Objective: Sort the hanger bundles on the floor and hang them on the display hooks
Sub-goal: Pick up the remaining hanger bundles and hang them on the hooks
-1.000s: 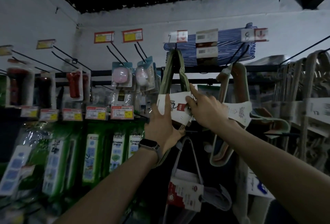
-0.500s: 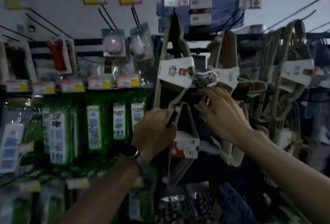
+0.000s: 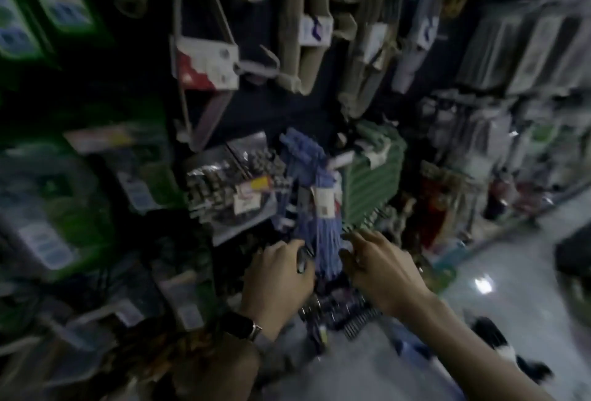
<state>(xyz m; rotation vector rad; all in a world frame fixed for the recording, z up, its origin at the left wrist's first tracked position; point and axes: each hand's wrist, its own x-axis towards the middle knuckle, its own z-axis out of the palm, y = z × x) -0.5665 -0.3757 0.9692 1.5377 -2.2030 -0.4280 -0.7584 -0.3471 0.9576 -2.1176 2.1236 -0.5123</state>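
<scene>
The view is blurred and tilted down at the foot of the display. A blue hanger bundle (image 3: 315,208) with a white label stands upright at floor level, with a green hanger bundle (image 3: 372,189) just right of it. My left hand (image 3: 276,276) is at the blue bundle's lower left edge with its fingers curled; the blur hides whether it grips. My right hand (image 3: 379,269) is at the bundle's lower right, its fingers spread toward it. Beige hanger bundles (image 3: 303,49) hang on hooks above.
A white hanger pack with a red label (image 3: 204,63) hangs at upper centre. Bagged clips (image 3: 230,189) lie left of the blue bundle, and green-packaged goods (image 3: 48,196) fill the left. Grey floor (image 3: 499,276) stretches right, with a black-and-white object (image 3: 499,336) on it.
My view has swung down from the upper hooks to floor level. Both hands let go of the hung beige bundle and dropped to either side of the blue bundle.
</scene>
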